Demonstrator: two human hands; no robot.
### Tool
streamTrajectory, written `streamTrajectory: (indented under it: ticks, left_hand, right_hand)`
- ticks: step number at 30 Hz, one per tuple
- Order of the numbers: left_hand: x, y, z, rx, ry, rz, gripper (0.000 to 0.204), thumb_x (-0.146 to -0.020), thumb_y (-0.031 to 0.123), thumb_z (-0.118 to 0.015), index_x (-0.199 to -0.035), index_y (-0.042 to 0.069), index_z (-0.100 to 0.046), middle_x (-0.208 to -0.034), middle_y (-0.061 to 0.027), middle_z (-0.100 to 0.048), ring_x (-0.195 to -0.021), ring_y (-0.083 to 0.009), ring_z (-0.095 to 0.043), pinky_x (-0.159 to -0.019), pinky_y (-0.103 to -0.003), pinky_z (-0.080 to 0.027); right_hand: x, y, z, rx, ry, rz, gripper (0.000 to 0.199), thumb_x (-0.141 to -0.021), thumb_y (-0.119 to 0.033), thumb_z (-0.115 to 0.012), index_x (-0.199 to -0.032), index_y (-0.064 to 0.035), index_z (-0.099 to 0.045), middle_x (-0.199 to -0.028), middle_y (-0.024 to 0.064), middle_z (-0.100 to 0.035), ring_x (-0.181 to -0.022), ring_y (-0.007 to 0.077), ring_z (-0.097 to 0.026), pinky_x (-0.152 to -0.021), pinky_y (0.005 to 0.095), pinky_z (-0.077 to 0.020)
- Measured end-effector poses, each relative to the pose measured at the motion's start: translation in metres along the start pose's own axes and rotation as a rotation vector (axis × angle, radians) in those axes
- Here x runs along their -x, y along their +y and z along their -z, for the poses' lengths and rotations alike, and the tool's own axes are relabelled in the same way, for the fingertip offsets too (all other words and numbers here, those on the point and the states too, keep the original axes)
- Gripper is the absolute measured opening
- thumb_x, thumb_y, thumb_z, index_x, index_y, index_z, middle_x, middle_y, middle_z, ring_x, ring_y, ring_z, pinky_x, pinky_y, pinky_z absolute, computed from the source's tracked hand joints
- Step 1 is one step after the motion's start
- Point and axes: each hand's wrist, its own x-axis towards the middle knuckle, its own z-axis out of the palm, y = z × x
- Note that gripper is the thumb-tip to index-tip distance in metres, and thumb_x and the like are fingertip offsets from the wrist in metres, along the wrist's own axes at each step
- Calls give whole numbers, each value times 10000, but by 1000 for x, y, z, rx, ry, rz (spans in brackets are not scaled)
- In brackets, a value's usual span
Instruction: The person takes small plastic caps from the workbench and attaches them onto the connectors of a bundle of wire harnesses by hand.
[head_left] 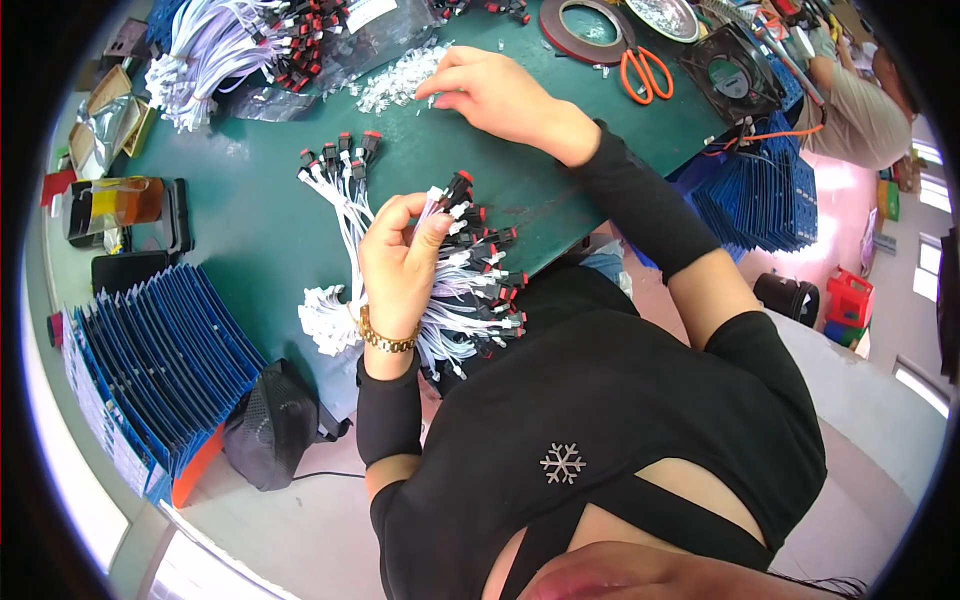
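Observation:
My left hand grips a thick bundle of white wires with black and red connectors at the near edge of the green table. A gold bracelet sits on that wrist. My right hand reaches across the table with fingertips at a pile of small clear plastic housings; whether it pinches one I cannot tell. Several finished wires with black and red ends lie fanned on the table just left of my left hand.
A large heap of white wires lies at the far left. Orange scissors, a tape roll and a black fan sit at the far right. Blue card stacks stand at left and right. Another person's arm is at upper right.

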Motion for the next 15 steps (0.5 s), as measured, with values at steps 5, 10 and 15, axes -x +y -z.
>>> streamTrajectory:
  ticks: [5, 10, 15]
  left_hand:
    - [1, 1, -2, 5, 87, -18, 148, -873, 141, -588, -960, 21, -597, -693, 49, -515, -563, -5, -392, -460, -160, -298]
    - [1, 11, -10, 51, 214, 71, 131, -877, 120, -576, -962, 26, -607, -706, 37, -552, -565, -2, -411, -461, -149, -313]
    - [3, 6, -4, 17, 149, 9, 113, -896, 117, -540, -970, 36, -566, -748, 24, -564, -568, 1, -415, -471, -143, -312]
  right_hand:
    - [-3, 9, -8, 159, -85, -20, 143, -737, -72, -645, -879, -54, -649, -823, 73, -586, -753, 253, -577, -669, 341, -466]
    - [10, -16, 1, -363, -28, -159, 105, -791, -54, -617, -889, -44, -653, -832, 37, -614, -759, 136, -586, -650, 262, -464]
    - [24, -53, 11, -850, -69, -368, 107, -795, 0, -609, -896, 2, -644, -860, 34, -612, -754, 103, -577, -662, 220, -467]
